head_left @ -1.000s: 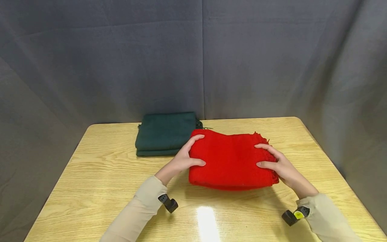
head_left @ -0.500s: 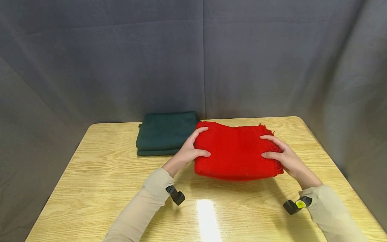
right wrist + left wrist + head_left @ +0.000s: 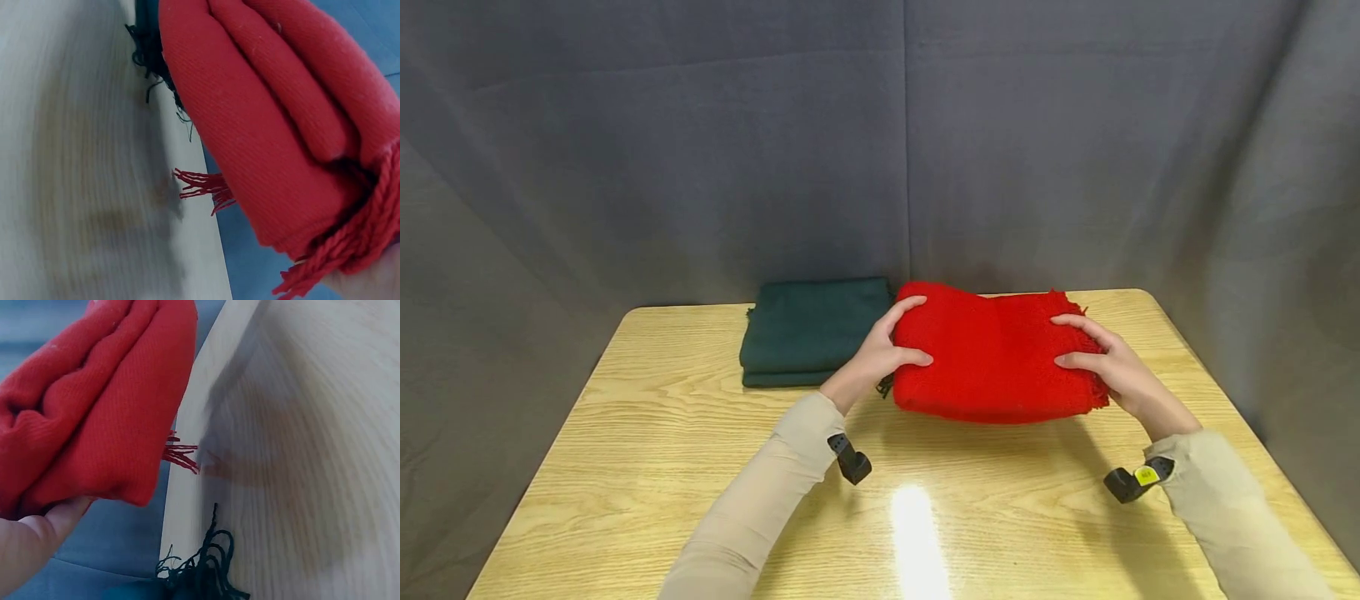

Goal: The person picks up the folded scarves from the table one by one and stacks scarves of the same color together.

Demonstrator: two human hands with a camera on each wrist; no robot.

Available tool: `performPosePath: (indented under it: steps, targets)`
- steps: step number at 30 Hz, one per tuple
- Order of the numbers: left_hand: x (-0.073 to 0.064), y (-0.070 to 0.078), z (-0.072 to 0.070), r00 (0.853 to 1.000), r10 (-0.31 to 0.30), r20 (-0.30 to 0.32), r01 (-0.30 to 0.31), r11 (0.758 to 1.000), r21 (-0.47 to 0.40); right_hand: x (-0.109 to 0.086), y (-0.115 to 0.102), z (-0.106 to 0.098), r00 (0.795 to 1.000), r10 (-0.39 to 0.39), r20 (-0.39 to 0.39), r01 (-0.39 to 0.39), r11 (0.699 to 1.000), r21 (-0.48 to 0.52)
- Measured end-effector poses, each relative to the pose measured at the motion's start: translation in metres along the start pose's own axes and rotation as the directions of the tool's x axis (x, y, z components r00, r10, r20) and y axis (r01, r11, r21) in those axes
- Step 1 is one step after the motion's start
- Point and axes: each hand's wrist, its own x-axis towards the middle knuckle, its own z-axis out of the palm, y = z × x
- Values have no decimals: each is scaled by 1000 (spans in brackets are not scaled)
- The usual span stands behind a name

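Both hands hold a folded red scarf [image 3: 992,358] with twisted fringe at its right end. It is raised over the back right part of the table, its shadow falling on the wood below. My left hand [image 3: 880,342] grips the left end, thumb on top and the other fingers mostly hidden. At the fringed end, my right hand [image 3: 1112,367] grips in the same way. Several stacked folds of the red scarf [image 3: 250,112] show in the right wrist view. Left of it lies a folded dark green scarf [image 3: 812,325], close by my left hand.
The light wooden table [image 3: 662,467] ends at a grey cloth backdrop [image 3: 775,150] behind and at the sides. Dark fringe [image 3: 212,569] of the green scarf spreads on the wood near the table's back edge, seen in the left wrist view.
Both hands have carried the red scarf away from me toward the back edge and slightly right. The green scarf has stayed where it was.
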Motion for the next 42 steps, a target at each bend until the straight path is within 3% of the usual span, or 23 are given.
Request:
performPosePath:
  steps: [12,23,30,42]
  targets:
    - [24,-3,4,998,11,-62,-14,999,-43,21,-9,-13,999,42,-19,-42,999,29]
    - [44,-5,8,985,-46,-169,38,998,-48,49,-10,-22,985,133,-109,-132,991,11]
    - [53,-10,7,975,-99,-198,82,992,-96,66,-4,-25,984,129,-124,-129,992,8]
    - [61,-32,3,961,-139,-241,131,990,-51,84,20,-27,970,203,-133,-198,979,49]
